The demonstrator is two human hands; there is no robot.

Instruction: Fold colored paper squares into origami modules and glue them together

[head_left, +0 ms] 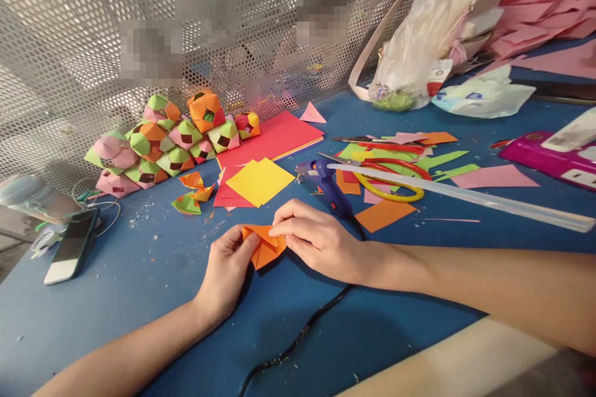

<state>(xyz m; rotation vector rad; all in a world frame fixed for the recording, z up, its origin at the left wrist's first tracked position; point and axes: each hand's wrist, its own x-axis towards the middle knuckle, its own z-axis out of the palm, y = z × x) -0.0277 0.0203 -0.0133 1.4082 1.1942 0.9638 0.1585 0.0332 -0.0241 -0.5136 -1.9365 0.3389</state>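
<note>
A partly folded piece of orange paper (267,252) is held just above the blue table, between both hands. My left hand (231,263) pinches its left side, with the thumb lying over the front. At its upper right, the fingertips of my right hand (321,239) close on a corner or flap. Just beyond the hands lie yellow paper squares (259,181) over red sheets (222,197). Small folded orange and green paper pieces (193,193) sit to their left. A blue glue gun (333,189) with a long clear glue stick (465,195) rests behind my right hand.
Folded paper balls (174,136) are stacked along the perforated metal screen (261,31). Scissors (391,186) lie among paper scraps on the right. A phone (72,248) is at the left, a magenta object (549,155) at the right. A black cord (302,332) crosses the table (177,347).
</note>
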